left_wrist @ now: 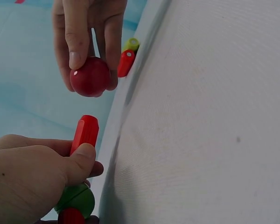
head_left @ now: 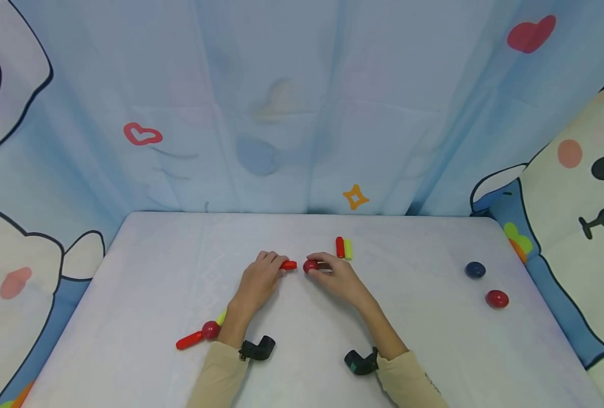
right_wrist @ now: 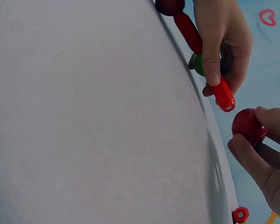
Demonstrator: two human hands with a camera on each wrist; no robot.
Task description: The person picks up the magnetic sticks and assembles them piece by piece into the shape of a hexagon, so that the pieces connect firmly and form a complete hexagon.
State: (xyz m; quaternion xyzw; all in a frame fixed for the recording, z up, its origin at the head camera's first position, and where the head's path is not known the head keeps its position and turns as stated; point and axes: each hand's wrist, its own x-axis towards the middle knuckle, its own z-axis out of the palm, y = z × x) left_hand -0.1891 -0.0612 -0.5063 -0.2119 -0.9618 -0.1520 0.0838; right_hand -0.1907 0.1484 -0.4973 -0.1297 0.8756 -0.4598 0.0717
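My left hand point(head_left: 261, 279) grips a chain of toy sticks and balls near its end. A red stick point(left_wrist: 86, 130) sticks out past the fingertips, with a green ball point(left_wrist: 77, 199) partly covered behind it. In the right wrist view, another red stick point(right_wrist: 188, 32) runs from the green ball to a dark red ball point(right_wrist: 170, 5). Below my left forearm show a yellow stick point(head_left: 222, 318), a red ball point(head_left: 211, 330) and a red stick point(head_left: 189, 340) in a row. My right hand point(head_left: 339, 279) pinches a red ball point(head_left: 310, 266), a small gap from the held stick's end.
A red stick point(head_left: 339, 247) and a yellow stick point(head_left: 348, 249) lie side by side beyond my right hand. Farther right on the white table point(head_left: 434, 340) are a dark blue ball point(head_left: 475, 270) and a red ball point(head_left: 497, 298). A blue curtain point(head_left: 291, 113) hangs behind the table.
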